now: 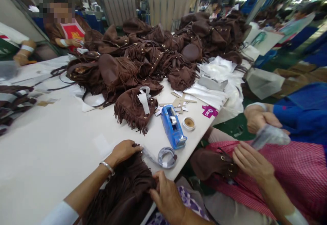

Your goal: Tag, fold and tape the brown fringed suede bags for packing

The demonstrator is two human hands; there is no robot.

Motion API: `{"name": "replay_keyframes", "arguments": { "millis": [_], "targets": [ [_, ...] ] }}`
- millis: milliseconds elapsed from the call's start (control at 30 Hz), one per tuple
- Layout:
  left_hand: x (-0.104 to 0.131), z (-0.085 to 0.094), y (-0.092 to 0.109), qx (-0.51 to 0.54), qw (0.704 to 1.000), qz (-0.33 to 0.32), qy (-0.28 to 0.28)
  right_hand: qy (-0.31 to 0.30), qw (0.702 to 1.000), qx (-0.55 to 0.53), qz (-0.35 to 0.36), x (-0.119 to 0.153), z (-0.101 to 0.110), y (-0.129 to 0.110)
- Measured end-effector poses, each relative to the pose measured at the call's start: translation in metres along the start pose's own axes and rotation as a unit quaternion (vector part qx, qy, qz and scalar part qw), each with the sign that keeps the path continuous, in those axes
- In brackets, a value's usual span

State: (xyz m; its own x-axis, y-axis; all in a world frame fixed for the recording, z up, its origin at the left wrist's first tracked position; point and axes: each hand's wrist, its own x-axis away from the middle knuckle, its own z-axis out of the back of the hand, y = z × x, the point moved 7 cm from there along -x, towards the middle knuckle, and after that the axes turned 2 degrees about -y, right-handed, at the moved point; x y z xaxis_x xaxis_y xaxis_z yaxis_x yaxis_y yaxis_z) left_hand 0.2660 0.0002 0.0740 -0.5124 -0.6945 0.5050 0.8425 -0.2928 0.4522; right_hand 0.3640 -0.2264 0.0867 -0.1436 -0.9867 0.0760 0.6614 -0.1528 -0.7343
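A dark brown fringed bag (127, 187) lies at the near edge of the white table. My left hand (124, 152), with a silver bracelet at the wrist, grips the bag's upper edge, fingers bent over it. On the bag's right side my right hand (167, 194) pinches the edge between thumb and fingers. A coiled strap in clear wrap (166, 157) extends from beside my left fingertips onto the table, above my right hand.
Beyond stand a blue tape dispenser (173, 126), a small round tin (189, 123) and a fringed bag (135, 109). A large pile of brown bags (153, 54) covers the table's back. At right, a person's hands (252, 160) hold a bag and clear plastic.
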Motion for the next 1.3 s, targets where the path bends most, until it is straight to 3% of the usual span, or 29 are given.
{"name": "replay_keyframes", "arguments": {
  "millis": [233, 400, 633, 800, 867, 1000, 1133, 1233, 1300],
  "targets": [
    [-0.014, -0.011, -0.017, 0.096, 0.994, 0.048, -0.02, -0.005, 0.977, 0.149, 0.15, -0.009, -0.003, -0.01],
    [-0.018, -0.016, -0.033, 0.148, 0.985, 0.083, -0.006, -0.021, 0.963, 0.177, 0.203, -0.012, 0.006, 0.001],
    [-0.014, -0.016, -0.032, 0.172, 0.983, 0.059, 0.015, -0.011, 0.984, 0.143, 0.106, -0.018, 0.008, 0.03],
    [-0.006, -0.014, -0.021, 0.161, 0.987, 0.011, 0.024, 0.018, 0.998, 0.053, 0.03, 0.0, 0.028, 0.029],
    [-0.005, -0.014, -0.02, 0.154, 0.988, 0.006, 0.029, 0.031, 0.999, 0.016, 0.033, 0.009, 0.042, 0.018],
    [-0.006, -0.015, -0.021, 0.145, 0.989, 0.001, 0.034, 0.051, 0.987, 0.046, 0.143, 0.006, 0.061, -0.021],
    [-0.005, -0.016, -0.021, 0.14, 0.989, -0.006, 0.042, 0.026, 0.946, 0.143, 0.29, -0.012, 0.057, -0.048],
    [-0.005, -0.016, -0.022, 0.134, 0.99, -0.006, 0.047, -0.01, 0.909, 0.177, 0.377, -0.009, 0.05, -0.049],
    [-0.005, -0.016, -0.023, 0.129, 0.99, -0.005, 0.048, -0.033, 0.915, 0.164, 0.366, -0.004, 0.051, -0.04]
  ]
}}
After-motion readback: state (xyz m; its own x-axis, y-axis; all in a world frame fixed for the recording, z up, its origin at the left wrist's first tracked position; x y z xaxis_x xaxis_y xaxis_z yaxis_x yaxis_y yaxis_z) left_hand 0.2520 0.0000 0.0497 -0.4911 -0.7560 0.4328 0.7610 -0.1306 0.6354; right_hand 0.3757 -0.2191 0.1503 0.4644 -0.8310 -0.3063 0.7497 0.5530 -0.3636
